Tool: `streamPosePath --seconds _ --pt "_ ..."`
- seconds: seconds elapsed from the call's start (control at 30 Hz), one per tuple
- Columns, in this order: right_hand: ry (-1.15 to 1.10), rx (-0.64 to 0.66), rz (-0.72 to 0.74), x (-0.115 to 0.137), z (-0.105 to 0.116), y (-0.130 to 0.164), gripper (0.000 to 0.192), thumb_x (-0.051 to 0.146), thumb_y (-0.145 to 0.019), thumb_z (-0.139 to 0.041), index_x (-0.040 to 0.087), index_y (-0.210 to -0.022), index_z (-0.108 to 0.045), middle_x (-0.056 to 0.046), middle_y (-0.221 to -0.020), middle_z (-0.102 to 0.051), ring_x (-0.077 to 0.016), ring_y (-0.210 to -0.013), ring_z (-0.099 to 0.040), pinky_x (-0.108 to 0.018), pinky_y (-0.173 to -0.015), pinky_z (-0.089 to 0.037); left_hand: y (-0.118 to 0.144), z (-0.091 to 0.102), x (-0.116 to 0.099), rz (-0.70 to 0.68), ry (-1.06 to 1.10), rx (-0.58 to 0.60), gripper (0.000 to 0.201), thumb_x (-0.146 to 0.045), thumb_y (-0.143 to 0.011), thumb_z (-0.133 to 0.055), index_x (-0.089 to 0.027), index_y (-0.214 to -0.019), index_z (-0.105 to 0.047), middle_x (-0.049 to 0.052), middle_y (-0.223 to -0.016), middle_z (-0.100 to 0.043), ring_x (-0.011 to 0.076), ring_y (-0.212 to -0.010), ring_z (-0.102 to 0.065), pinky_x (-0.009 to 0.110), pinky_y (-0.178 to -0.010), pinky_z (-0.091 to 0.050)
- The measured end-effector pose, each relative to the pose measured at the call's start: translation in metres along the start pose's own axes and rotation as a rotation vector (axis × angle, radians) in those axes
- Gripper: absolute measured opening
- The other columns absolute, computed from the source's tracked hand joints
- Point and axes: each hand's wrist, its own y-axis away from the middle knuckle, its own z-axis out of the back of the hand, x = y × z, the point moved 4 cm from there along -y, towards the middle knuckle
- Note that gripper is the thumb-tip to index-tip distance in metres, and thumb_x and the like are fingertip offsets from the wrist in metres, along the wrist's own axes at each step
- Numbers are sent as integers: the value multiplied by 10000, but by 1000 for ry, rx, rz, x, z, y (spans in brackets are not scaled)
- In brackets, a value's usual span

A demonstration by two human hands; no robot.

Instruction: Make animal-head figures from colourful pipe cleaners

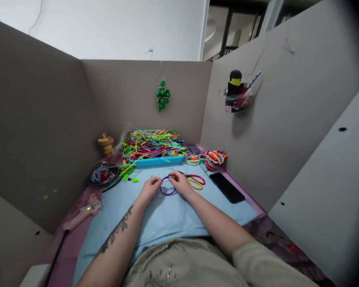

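My left hand point(151, 186) and my right hand point(179, 182) meet over the light blue mat point(167, 215). Between them they pinch a purple pipe cleaner point(166, 192) bent into a loop that hangs toward me. Each hand grips one end at the top of the loop. Just right of my right hand lie scissors with red and yellow handles point(196, 181).
A blue tray point(158, 160) heaped with several coloured pipe cleaners stands at the back. A black phone point(226, 187) lies on the right, a dark bowl point(103, 175) and a pink glue gun point(82, 213) on the left. Cardboard walls enclose the desk; a green ornament point(162, 97) hangs behind.
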Motion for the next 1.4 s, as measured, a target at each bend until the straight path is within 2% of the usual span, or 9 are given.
streamPosePath --seconds 0.13,0.3,0.53,0.73,0.83,1.0,1.17,1.27,1.4 --pt "11 27 14 4 -1 1 147 271 -737 -512 166 -798 -594 2 -692 -584 -125 -633 -528 -248 -614 -414 2 -5 -1 -7 -1 33 253 -363 -658 -583 -143 -774 -629 29 -721 -626 154 -675 -534 267 -654 -414" --pt "24 28 22 6 -2 3 146 252 -732 -514 173 -816 -603 8 -677 -576 -122 -615 -510 -241 -597 -400 5 -6 -5 12 52 67 210 -341 -636 -602 -140 -700 -599 -8 -583 -559 117 -560 -470 262 -607 -386" --pt "2 44 36 2 -3 1 156 218 -729 -506 175 -836 -610 17 -652 -553 -113 -590 -488 -229 -570 -387 5 -7 -4 43 129 90 196 -325 -619 -619 -145 -691 -590 -22 -562 -534 105 -549 -445 246 -586 -346" --pt "-4 85 171 9 -3 1 190 140 -741 -468 180 -808 -642 -20 -786 -600 -137 -756 -547 -263 -712 -420 3 -8 8 87 137 98 230 -331 -629 -603 -129 -738 -590 -19 -595 -525 96 -549 -417 226 -550 -298" --pt "-13 115 192 12 -2 0 210 109 -735 -468 179 -772 -662 -20 -759 -581 -136 -756 -549 -267 -726 -417 3 -8 7 73 116 89 210 -326 -636 -595 -131 -713 -581 -22 -595 -517 96 -555 -410 224 -554 -293" --pt "-36 157 143 11 -1 0 246 88 -722 -468 187 -728 -693 -12 -708 -542 -124 -694 -538 -266 -701 -416 6 -8 3 107 125 108 186 -334 -650 -580 -150 -671 -562 -54 -524 -445 81 -491 -353 219 -509 -252" --pt "-105 161 104 8 -2 1 203 127 -725 -495 194 -770 -681 -17 -770 -575 -135 -761 -552 -273 -729 -418 6 -7 1 93 120 85 181 -334 -659 -578 -155 -662 -557 -57 -513 -438 84 -490 -361 219 -518 -273" --pt "-246 181 -33 1 -6 1 156 219 -737 -530 199 -859 -625 -5 -766 -586 -124 -678 -553 -250 -619 -431 5 -7 -1 18 95 81 173 -323 -669 -573 -152 -651 -552 -42 -554 -483 93 -537 -404 221 -558 -305" --pt "-403 246 -185 -5 -11 2 226 363 -756 -546 181 -889 -565 10 -648 -573 -93 -512 -502 -206 -473 -387 4 -7 -1 -30 52 80 171 -324 -686 -557 -153 -676 -550 -27 -596 -515 104 -573 -430 225 -576 -321"
